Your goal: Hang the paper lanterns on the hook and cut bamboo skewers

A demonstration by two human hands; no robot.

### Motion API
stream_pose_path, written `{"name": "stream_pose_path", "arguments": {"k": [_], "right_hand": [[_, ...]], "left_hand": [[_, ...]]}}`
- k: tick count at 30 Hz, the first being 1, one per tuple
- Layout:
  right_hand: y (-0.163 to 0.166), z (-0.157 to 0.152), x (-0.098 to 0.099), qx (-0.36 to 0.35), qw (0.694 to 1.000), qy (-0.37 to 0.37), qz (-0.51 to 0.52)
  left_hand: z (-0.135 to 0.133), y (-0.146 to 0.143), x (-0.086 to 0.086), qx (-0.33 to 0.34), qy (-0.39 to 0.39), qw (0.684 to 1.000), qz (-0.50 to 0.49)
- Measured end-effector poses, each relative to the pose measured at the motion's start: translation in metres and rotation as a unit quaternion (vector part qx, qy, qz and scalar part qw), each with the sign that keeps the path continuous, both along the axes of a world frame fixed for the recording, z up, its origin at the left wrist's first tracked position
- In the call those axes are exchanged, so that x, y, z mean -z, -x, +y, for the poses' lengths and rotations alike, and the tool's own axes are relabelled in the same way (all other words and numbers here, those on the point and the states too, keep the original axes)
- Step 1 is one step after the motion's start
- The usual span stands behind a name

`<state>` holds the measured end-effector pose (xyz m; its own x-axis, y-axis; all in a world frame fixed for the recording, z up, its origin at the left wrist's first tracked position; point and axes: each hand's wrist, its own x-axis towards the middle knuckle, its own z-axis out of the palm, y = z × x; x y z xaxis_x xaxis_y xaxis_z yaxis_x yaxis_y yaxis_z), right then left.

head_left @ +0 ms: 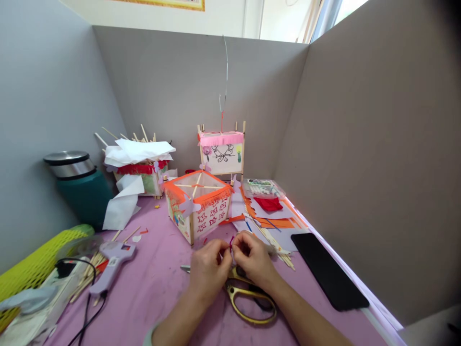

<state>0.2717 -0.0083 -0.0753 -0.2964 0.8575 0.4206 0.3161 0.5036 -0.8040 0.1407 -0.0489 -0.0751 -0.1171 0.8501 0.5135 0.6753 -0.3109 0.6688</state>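
Observation:
Between my two hands is a thin magenta string-like piece (231,241), mostly hidden by the fingers. My left hand (212,263) is closed in a pinch at its left side. On the other side my right hand (252,254) pinches it too, fingertips almost touching the left ones. Beneath both hands lies a pair of scissors (234,293) with gold handles, partly covered; one blade tip sticks out to the left. Just beyond stands a box-shaped paper lantern (212,216) with a stick frame, orange fringe and red star drawings.
A glue gun (114,264) with its cord, a yellow mesh (39,264) and a teal tumbler (81,192) occupy the left. Behind are a second lantern (222,158) with a hanging wire and a paper-covered box (144,168). A black phone (329,271) lies right, below grey partitions (367,144).

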Motion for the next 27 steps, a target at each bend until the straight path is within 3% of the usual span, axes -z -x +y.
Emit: {"name": "stream_pose_path", "arguments": {"k": [2, 4, 6, 11, 14, 19, 23, 27], "right_hand": [[0.0001, 0.0019, 0.0014, -0.010, 0.998, 0.048, 0.038], [-0.0004, 0.0032, 0.0019, -0.017, 0.994, 0.083, 0.068], [-0.0011, 0.0034, 0.0012, -0.012, 0.993, 0.092, 0.076], [-0.0007, -0.0003, -0.0015, 0.010, 0.997, 0.054, 0.049], [-0.0006, -0.0022, -0.0011, 0.014, 0.999, 0.028, 0.031], [-0.0025, -0.0033, -0.0013, 0.006, 1.000, 0.015, 0.016], [-0.0023, -0.0045, -0.0030, 0.002, 1.000, -0.003, -0.002], [-0.0011, -0.0032, -0.0025, 0.005, 1.000, 0.013, 0.022]], "left_hand": [[0.0035, -0.0011, -0.0014, 0.030, 0.061, 0.990, -0.126], [0.0064, -0.0008, -0.0027, 0.071, 0.137, 0.957, -0.244], [0.0070, 0.0007, -0.0039, 0.093, 0.174, 0.938, -0.285], [0.0011, 0.0048, -0.0034, 0.065, 0.037, 0.993, -0.087], [-0.0018, 0.0048, -0.0016, 0.040, -0.027, 0.999, 0.017], [-0.0025, 0.0038, -0.0021, 0.022, -0.052, 0.994, 0.098], [-0.0023, 0.0025, -0.0048, 0.014, -0.048, 0.993, 0.111], [0.0000, -0.0012, -0.0061, 0.014, 0.021, 0.999, -0.035]]}}
